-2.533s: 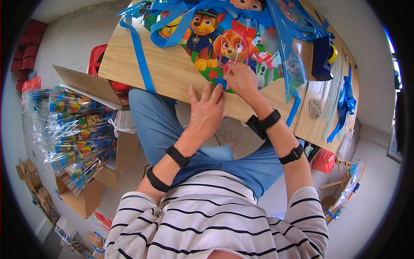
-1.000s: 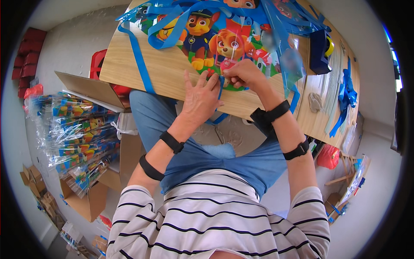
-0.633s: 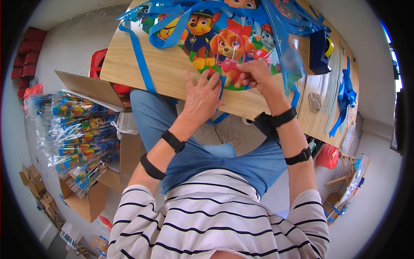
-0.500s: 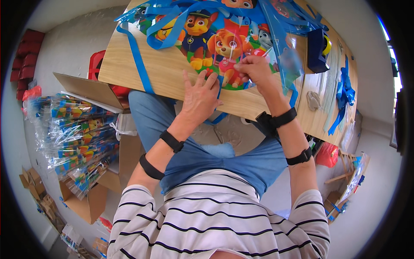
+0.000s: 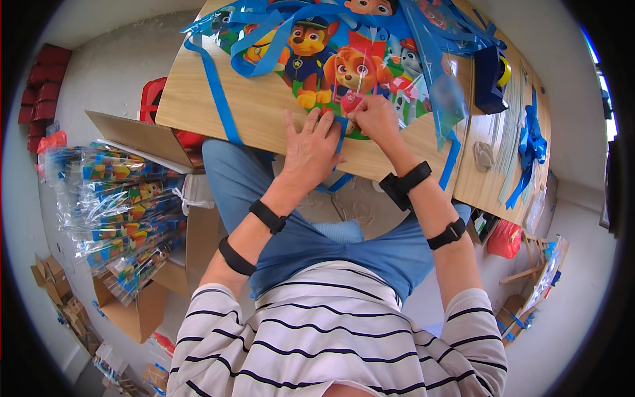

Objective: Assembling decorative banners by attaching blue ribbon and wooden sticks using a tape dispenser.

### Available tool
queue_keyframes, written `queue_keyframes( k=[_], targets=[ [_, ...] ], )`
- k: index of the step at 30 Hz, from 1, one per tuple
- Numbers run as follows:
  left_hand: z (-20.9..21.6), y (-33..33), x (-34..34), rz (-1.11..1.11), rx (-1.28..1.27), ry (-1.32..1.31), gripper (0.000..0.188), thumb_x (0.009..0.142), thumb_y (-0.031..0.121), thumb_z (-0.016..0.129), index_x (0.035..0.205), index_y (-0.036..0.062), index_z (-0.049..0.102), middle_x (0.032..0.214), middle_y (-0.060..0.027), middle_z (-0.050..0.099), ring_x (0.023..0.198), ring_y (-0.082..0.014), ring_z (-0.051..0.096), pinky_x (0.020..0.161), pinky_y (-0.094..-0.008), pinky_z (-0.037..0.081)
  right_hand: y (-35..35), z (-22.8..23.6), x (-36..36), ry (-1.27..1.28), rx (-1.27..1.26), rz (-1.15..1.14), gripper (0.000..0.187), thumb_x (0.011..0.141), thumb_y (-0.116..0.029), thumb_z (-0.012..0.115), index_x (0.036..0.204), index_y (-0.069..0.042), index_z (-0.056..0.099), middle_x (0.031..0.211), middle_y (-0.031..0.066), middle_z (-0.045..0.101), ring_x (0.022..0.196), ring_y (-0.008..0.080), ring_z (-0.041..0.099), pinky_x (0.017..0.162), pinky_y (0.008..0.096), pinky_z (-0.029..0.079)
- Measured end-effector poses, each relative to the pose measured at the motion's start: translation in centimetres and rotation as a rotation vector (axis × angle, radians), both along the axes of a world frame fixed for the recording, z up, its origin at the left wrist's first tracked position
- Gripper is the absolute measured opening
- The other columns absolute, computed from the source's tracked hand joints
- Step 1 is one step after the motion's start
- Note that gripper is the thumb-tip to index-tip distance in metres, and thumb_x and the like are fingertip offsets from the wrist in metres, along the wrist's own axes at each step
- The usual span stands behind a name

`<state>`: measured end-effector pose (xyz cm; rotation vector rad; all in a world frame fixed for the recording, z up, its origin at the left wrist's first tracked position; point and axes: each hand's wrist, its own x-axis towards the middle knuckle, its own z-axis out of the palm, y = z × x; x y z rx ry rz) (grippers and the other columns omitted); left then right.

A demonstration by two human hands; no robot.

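Observation:
A colourful printed cartoon kite [image 5: 360, 59] with glossy plastic lies on the wooden table [image 5: 264, 99], blue ribbons [image 5: 221, 99] trailing from it. My left hand [image 5: 309, 147] rests palm down at the table's near edge, fingers spread, just left of the sheet's lower edge. Beside its fingertips a short blue ribbon end [image 5: 342, 127] runs over the edge. My right hand [image 5: 378, 120] is closed in a pinch at the sheet's lower edge, right against that ribbon end. Whatever its fingertips hold is too small to make out.
A dark blue tape dispenser [image 5: 491, 79] with a yellow core stands at the right. Further right lie thin pale sticks [image 5: 506, 145] and a blue ribbon bundle [image 5: 529, 142]. Left on the floor, an open cardboard box [image 5: 135, 308] sits by plastic-wrapped printed sheets [image 5: 126, 205].
My right hand has come left and slightly nearer, from over the printed sheet to the ribbon end at its lower edge. My left hand stays spread on the table.

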<state>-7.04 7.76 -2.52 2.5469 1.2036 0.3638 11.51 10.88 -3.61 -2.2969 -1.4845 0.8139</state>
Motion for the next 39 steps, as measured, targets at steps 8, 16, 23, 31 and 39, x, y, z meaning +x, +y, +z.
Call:
queue_keyframes(
  k=[8, 16, 23, 31, 39],
  targets=[
    [-0.1, -0.1, -0.2, 0.021, 0.032, -0.025, 0.064, 0.068, 0.033, 0.08, 0.123, 0.0089, 0.058, 0.133, -0.009, 0.051, 0.13, -0.0287, 0.043, 0.105, -0.0689, 0.024, 1.1, 0.7, -2.5, -0.174, -0.018, 0.077, 0.034, 0.07, -0.035, 0.078, 0.091, -0.009, 0.072, 0.092, 0.0179, 0.07, 0.088, 0.0346, 0.068, 0.076, 0.0427, 0.055],
    [0.4, 4.2, -3.4, 0.22, 0.161, -0.271, 0.053, 0.069, 0.022, 0.078, 0.115, 0.0059, 0.059, 0.126, -0.0158, 0.055, 0.121, -0.0336, 0.049, 0.105, -0.058, 0.031, 0.9, 1.6, -1.8, -0.056, -0.173, 0.037, 0.037, 0.069, -0.036, 0.08, 0.081, -0.002, 0.071, 0.083, 0.0179, 0.071, 0.084, 0.0348, 0.07, 0.073, 0.0422, 0.055],
    [-1.6, 13.3, -7.3, 0.555, 0.22, -0.09, 0.035, 0.074, 0.014, 0.075, 0.105, 0.0068, 0.062, 0.107, -0.0127, 0.059, 0.108, -0.0339, 0.053, 0.095, -0.0505, 0.038, 0.0, 0.4, -2.9, -0.035, 0.068, 0.03, 0.026, 0.069, -0.025, 0.079, 0.083, -0.005, 0.07, 0.077, 0.0153, 0.07, 0.079, 0.035, 0.068, 0.068, 0.0434, 0.053],
    [2.8, 10.5, -5.0, 0.379, 0.089, -0.292, 0.01, 0.08, 0.013, 0.068, 0.086, 0.0074, 0.063, 0.083, -0.0133, 0.064, 0.084, -0.0312, 0.063, 0.096, -0.0563, 0.037, -0.5, 2.1, -1.3, 0.602, 0.082, -0.198, 0.03, 0.082, -0.033, 0.073, 0.085, -0.003, 0.067, 0.079, 0.0132, 0.068, 0.07, 0.0258, 0.069, 0.065, 0.0366, 0.054],
    [7.1, -5.8, -2.0, -0.19, -1.011, -0.492, 0.017, 0.081, 0.015, 0.071, 0.088, 0.0022, 0.062, 0.079, -0.0059, 0.062, 0.078, -0.0133, 0.058, 0.07, -0.0297, 0.047, -3.6, 7.2, -1.1, 1.49, 0.026, -0.298, 0.033, 0.095, -0.03, 0.061, 0.103, 0.002, 0.061, 0.081, 0.0098, 0.064, 0.068, 0.0174, 0.064, 0.061, 0.0297, 0.051]
  ],
)
